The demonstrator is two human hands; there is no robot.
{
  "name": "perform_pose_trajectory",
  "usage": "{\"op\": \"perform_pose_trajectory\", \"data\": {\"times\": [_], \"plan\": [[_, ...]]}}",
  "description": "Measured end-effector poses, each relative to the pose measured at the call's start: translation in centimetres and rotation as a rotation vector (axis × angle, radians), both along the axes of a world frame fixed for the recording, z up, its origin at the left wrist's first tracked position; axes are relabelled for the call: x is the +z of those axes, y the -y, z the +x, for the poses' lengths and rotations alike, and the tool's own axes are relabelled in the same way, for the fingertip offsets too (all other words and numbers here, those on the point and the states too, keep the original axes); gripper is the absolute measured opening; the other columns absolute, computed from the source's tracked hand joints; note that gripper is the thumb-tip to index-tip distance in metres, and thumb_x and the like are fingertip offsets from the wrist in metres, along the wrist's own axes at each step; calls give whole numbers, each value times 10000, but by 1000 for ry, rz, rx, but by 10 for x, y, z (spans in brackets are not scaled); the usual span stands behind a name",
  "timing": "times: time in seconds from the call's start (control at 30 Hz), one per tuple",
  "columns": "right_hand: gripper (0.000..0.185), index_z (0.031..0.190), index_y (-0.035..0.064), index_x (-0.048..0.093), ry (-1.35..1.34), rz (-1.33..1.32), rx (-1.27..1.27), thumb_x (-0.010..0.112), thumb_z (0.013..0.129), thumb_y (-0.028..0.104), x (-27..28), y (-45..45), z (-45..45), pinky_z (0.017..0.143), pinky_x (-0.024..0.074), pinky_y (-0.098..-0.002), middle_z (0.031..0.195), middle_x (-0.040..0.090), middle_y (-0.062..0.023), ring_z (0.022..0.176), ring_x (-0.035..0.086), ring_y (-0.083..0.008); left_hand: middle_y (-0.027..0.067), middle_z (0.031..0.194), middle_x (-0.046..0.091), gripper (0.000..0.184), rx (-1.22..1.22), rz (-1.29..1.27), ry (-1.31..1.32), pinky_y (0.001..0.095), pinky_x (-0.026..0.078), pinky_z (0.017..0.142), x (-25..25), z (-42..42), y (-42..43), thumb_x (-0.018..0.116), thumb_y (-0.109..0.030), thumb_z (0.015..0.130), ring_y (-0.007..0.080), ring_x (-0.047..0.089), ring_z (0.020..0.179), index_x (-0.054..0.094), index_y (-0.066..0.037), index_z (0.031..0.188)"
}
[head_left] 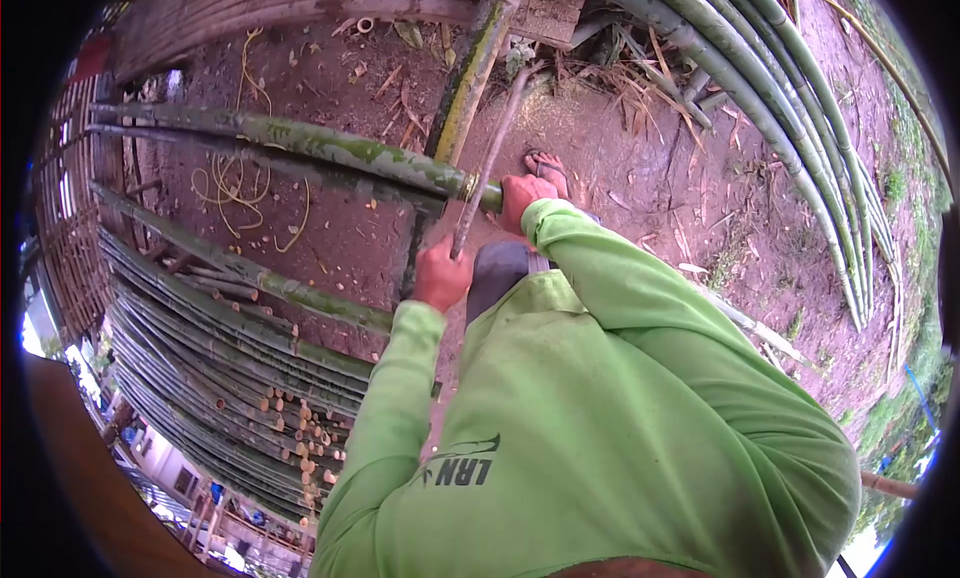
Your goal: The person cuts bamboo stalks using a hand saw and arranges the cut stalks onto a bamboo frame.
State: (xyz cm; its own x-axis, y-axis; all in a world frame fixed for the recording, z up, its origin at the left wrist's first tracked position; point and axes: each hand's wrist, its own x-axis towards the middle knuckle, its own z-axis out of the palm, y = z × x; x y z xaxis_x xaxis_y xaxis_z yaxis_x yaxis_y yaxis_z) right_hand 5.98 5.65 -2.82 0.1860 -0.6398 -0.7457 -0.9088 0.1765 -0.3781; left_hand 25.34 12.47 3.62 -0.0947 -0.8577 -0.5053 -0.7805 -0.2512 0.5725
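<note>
My left hand (443, 275) is closed round the near end of a long, thin, slightly curved tool (497, 143), which looks like a stick or saw frame. The tool slants up and away, crossing over a thick green bamboo pole (340, 156) near its right end. My right hand (527, 200) is wrapped round that end of the pole, just right of the tool. Under the pole passes another bamboo length (470, 88) with a yellowish face. Whether the tool has a blade is too small to tell.
Stacked bamboo poles (240, 368) lie at the lower left, with a single pole (240, 263) above them. Long curved-looking poles (760, 98) fill the upper right. Yellow cord (235, 193) lies on the dirt ground (640, 193). A sandalled foot (548, 170) stands beyond my right hand.
</note>
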Motion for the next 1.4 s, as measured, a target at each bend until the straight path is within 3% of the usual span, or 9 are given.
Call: {"op": "perform_pose_trajectory", "data": {"times": [0.13, 0.23, 0.43, 0.73, 0.87, 1.1, 1.17, 1.37, 1.4], "plan": [[264, 936, 85, 706, -2, 12, 30, 628, 691, 146, 1, 2, 7, 778, 548, -408, 894, 691, -190, 865, 684, -331, 260, 696, 586, 173, -21, 192, 83, 514, 450, 663, 124, 36, -58, 583, -125, 732, 454, 587, 687, 569, 11, 839], [277, 953, 87, 700, -12, 52, 26, 635, 693, 156, 2, 2, 11, 786, 545, -408, 915, 690, -187, 889, 680, -326, 276, 689, 580, 191, -32, 226, 132, 527, 459, 652, 147, 39, -57, 586, -109, 710, 466, 584, 671, 572, 20, 850], [318, 979, 97, 692, -90, 3, 60, 681, 692, 234, 3, -3, 14, 819, 533, -407, 953, 688, -175, 920, 672, -319, 290, 732, 596, 124, -8, 90, 55, 537, 477, 677, 15, -17, 25, 569, -84, 723, 482, 590, 728, 589, 33, 758], [499, 994, 92, 680, -47, -55, 44, 738, 678, 475, 3, 1, 8, 837, 518, -402, 954, 692, -163, 925, 669, -311, 252, 647, 572, 179, 21, 79, 50, 534, 468, 587, 139, 40, -79, 563, -43, 678, 447, 591, 633, 595, 6, 848], [483, 1006, 72, 678, -14, 23, -3, 728, 670, 415, -21, -6, 7, 899, 478, -400, 1061, 652, -190, 1017, 624, -313, 264, 700, 606, 194, -46, -71, 79, 517, 497, 608, 14, -9, -11, 569, -60, 692, 458, 601, 656, 615, 24, 861], [554, 1025, 10, 654, 58, 53, -37, 737, 635, 395, -17, 9, 3, 1032, 375, -399, 1137, 601, -210, 1162, 512, -349, 265, 685, 603, 216, 37, 66, 116, 515, 497, 603, 121, 25, -83, 577, -50, 680, 468, 597, 649, 617, 24, 880], [501, 1055, 80, 671, -12, -20, 2, 704, 685, 416, -23, 5, 6, 960, 443, -400, 1064, 656, -179, 1058, 603, -318, 269, 683, 601, 228, 83, 77, 103, 516, 499, 607, 123, 22, -90, 580, -43, 672, 468, 600, 657, 620, 25, 885], [653, 1180, 55, 583, 63, -390, 126, 770, 599, 286, -83, -18, -26, 944, 468, -406, 1057, 637, -234, 1038, 602, -369, 272, 787, 623, 150, 33, 166, 182, 528, 495, 684, 0, -26, -7, 594, -87, 765, 461, 611, 771, 616, 27, 860], [664, 1217, 90, 576, -20, 8, -1, 768, 615, 295, -29, 15, -31, 917, 490, -408, 1061, 648, -213, 1035, 610, -359, 270, 803, 626, 138, 46, 184, 217, 532, 492, 695, -8, -28, 1, 597, -97, 785, 458, 611, 787, 615, 26, 846]]}}
